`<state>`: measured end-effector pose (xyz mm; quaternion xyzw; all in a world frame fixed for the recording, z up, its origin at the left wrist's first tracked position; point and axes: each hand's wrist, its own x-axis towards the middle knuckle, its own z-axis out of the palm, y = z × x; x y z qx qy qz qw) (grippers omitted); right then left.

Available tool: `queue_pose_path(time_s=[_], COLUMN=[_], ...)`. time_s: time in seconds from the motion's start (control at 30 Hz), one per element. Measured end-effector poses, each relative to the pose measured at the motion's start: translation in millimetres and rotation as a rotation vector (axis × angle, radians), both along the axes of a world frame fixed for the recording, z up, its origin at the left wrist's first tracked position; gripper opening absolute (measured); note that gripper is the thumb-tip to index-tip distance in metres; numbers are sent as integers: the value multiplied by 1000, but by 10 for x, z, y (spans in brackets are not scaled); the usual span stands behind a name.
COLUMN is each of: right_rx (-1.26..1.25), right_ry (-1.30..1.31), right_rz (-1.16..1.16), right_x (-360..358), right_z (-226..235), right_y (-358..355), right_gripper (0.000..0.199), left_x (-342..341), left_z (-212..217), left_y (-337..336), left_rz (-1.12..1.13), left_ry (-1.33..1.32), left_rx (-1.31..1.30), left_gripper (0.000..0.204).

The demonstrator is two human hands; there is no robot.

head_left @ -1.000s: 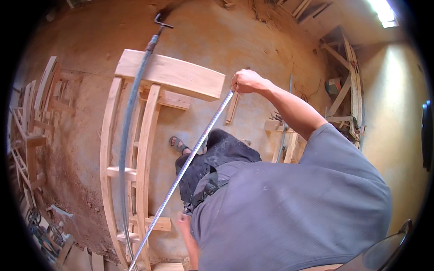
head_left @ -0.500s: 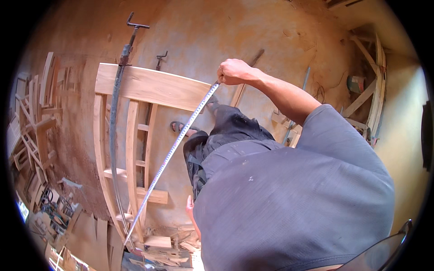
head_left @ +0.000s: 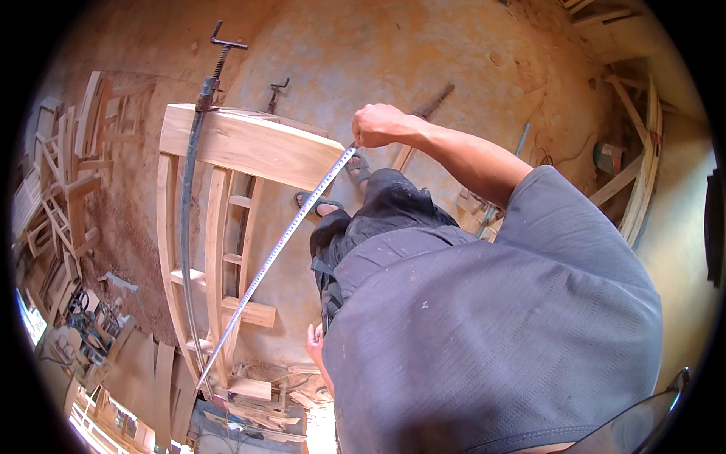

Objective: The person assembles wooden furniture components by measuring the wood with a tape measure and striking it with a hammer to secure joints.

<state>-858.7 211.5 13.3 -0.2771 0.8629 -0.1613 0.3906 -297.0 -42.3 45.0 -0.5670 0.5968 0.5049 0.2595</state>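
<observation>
My right hand [head_left: 376, 125] is closed in a fist on one end of a pale tape measure [head_left: 278, 246], beside the right end of a wide, light wooden board [head_left: 249, 144]. The tape runs taut and slanting over a wooden frame [head_left: 216, 257] of long rails and short crosspieces, down to its lower end. My left hand [head_left: 314, 344] shows only in part past the edge of my grey shirt, near a short wooden block [head_left: 253, 312]. Its fingers look loosely stretched, with nothing seen in them. A long metal bar clamp [head_left: 190, 166] crosses the board and frame.
A second clamp handle [head_left: 277, 94] rises behind the board. Stacked wooden frames [head_left: 76, 166] stand at the left, above power tools [head_left: 92, 329] and sheet offcuts [head_left: 144, 371]. Wood scraps [head_left: 253, 416] lie below the frame. Timber [head_left: 643, 166] leans at the right wall.
The view has shifted slightly. My right hand appears a little further left, still gripping the tape. The tape stays stretched across the frame, and my left hand shows a bit more to the left.
</observation>
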Motion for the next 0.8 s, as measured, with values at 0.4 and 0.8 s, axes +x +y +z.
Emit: queue_pose_path(time_s=[0.4, 0.8], right_rx=[24, -324], right_ry=[-2, -583], right_rz=[33, 376], right_x=[-46, 665], right_z=[-30, 226], right_y=[17, -812], right_gripper=[25, 22], left_x=[171, -633], left_z=[-123, 174], left_y=[282, 0], left_rz=[-5, 899], left_ry=[-10, 543], left_rx=[-5, 110], left_gripper=[63, 80])
